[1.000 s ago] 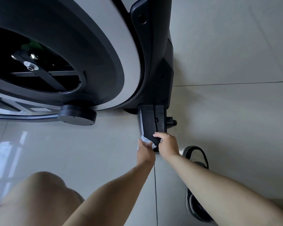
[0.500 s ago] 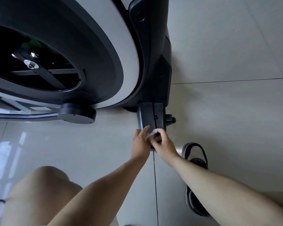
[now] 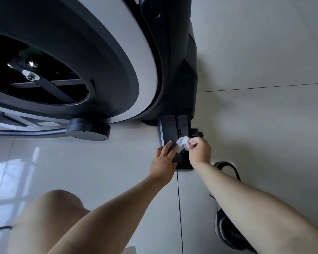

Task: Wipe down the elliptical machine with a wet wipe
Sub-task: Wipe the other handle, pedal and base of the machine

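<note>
Both hands are low at the foot of the elliptical machine (image 3: 173,74), close together but not joined. The right hand (image 3: 200,152) has its fingers curled round the bunched white wet wipe (image 3: 183,143) and pinches it against the top of the black stabiliser foot (image 3: 170,129). The left hand (image 3: 162,162) lies just beside it with fingers straight, resting flat on the same foot and touching the wipe's edge with a fingertip. It grips nothing.

So the wipe sits on the machine's lowest part, between the two hands, near a small black knob (image 3: 196,133) that sticks out of the foot to the right.

Judging by that, the wiping is under way on the base – a small, late-looking corner of the job, though that is only a guess. The big grey-and-white wheel housing (image 3: 132,74) and the round cap (image 3: 88,131) on the rail beside it show no wet streaks or marks that I can make out, so whether they have been done cannot be told. Handles, pedals and console are out of view, so they may well remain.

Around the foot lies glossy pale tiled floor (image 3: 264,116); a dark shoe (image 3: 226,228) sits under the right forearm and a bare knee (image 3: 50,217) is at lower left.
</note>
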The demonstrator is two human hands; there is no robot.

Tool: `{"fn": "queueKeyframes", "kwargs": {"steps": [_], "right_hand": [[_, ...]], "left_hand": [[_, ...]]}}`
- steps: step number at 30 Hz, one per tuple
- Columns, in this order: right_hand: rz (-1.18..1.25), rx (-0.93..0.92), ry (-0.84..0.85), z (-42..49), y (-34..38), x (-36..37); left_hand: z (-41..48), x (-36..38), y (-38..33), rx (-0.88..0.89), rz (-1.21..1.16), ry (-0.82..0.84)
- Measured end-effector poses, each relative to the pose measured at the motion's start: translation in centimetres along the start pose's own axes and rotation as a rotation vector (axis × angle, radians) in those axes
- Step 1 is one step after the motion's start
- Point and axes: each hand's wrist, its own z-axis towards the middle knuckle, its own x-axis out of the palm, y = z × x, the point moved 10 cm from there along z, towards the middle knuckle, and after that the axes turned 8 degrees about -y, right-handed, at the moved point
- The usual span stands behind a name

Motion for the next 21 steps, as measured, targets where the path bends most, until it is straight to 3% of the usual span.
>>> {"fn": "queueKeyframes", "kwargs": {"steps": [6, 10, 15, 21], "right_hand": [[0.034, 0.203, -0.007, -2.8, -3.6, 0.5], [-0.010, 0.133, 0.113, -0.7, -2.1, 2.1], [-0.032, 0.160, 0.171, -2.5, -5.6, 3.1], [-0.093, 0.406, 0.159, -4.5, -7.7, 1.0]], "left_hand": [[0.0, 0.1, -0.5, -0.056, -0.041, -0.070], [0.0, 0.2, -0.7, -0.065, -0.060, -0.088], [-0.3, 0.1, -0.2, -0.035, -0.092, -0.092], [-0.9, 0.3, 0.6, -0.066, -0.156, -0.093]]}}
